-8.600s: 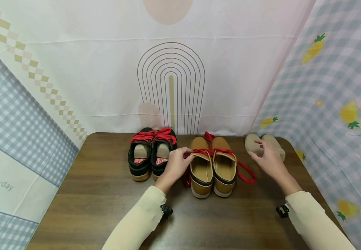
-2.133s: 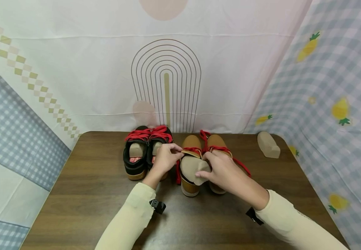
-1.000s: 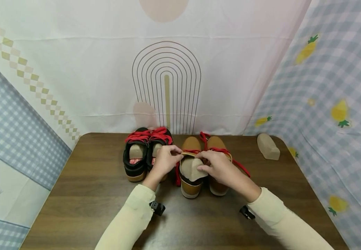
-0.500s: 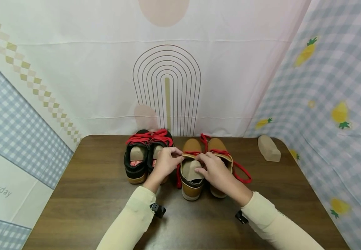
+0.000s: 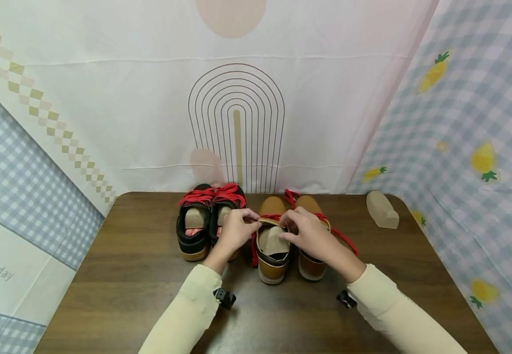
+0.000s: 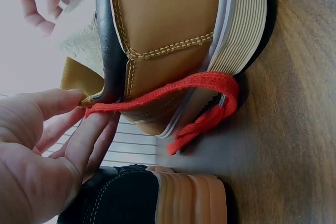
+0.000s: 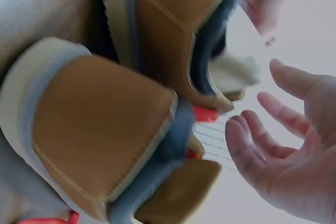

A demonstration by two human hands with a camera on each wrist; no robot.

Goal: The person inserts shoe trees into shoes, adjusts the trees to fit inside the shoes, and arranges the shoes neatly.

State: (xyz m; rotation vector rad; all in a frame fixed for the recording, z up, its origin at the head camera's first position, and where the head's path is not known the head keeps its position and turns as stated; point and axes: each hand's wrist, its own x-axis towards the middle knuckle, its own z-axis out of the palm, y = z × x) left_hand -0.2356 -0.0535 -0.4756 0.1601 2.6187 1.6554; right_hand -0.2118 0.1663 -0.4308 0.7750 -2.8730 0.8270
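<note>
A pair of tan shoes with red laces stands heel-toward-me on the table. My left hand [image 5: 235, 231] pinches the opening edge of the left tan shoe [image 5: 272, 269] between thumb and fingers, beside the red lace [image 6: 173, 85] in the left wrist view. Inside that shoe sits a beige shoe insert [image 5: 273, 242], its heel end showing. Just right of the insert, my right hand [image 5: 311, 233] hovers with loosely bent fingers, apart from it in the right wrist view. It partly covers the right tan shoe [image 5: 311, 269]. A second beige insert [image 5: 381, 210] lies at the back right.
To the left stand black shoes [image 5: 191, 246] with red laces, beige inserts inside; my left hand partly hides one. The wooden table [image 5: 273, 314] ends at a white patterned cloth [image 5: 326, 98] behind. Blue checked cloth [image 5: 459, 172] borders the right side.
My right hand took one insert from the back right and pushed it into the left tan shoe. It has now let go, fingers lifting slightly off. My left hand keeps its pinch.
</note>
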